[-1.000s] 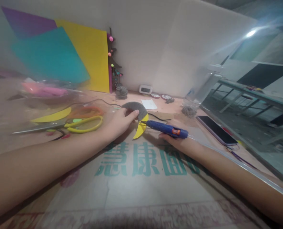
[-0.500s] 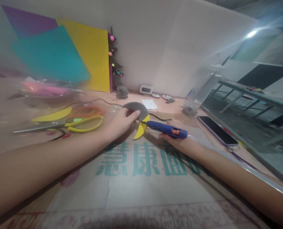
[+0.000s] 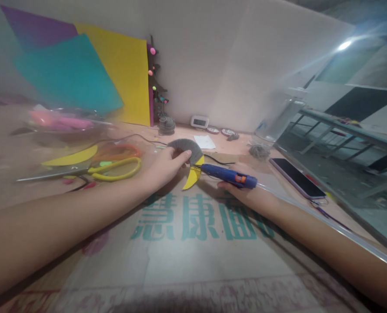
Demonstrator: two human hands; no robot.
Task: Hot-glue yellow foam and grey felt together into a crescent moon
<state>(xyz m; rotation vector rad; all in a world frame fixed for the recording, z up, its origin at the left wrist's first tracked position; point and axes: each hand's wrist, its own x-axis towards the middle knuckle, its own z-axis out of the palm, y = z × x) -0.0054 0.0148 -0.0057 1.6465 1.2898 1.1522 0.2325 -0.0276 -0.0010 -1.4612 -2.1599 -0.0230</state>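
Observation:
My left hand (image 3: 174, 163) pinches a crescent-shaped piece (image 3: 193, 150), its upper part covered in grey yarn and its lower tip bare yellow. My right hand (image 3: 237, 184) is wrapped round a blue hot glue gun (image 3: 224, 174) with a long clear glue stick (image 3: 311, 213) running out of its back. The gun's nozzle meets the crescent at the border between grey and yellow; whether glue is coming out is too small to tell. Left of my left hand lie yellow-handled scissors (image 3: 115, 169), with another yellow crescent (image 3: 72, 156) just behind their blades.
A phone (image 3: 298, 178) lies at the right table edge, near a ball of grey yarn (image 3: 259, 150). At the back stand a small digital clock (image 3: 200, 121) and a decorated twig (image 3: 162, 100). Coloured sheets (image 3: 128, 82) lean on the wall. Orange-handled scissors (image 3: 121, 151) lie at left.
Almost nothing differs. Both hands keep their hold, and the glue gun's tip stays at the crescent's grey-yellow border; the view has shifted very slightly.

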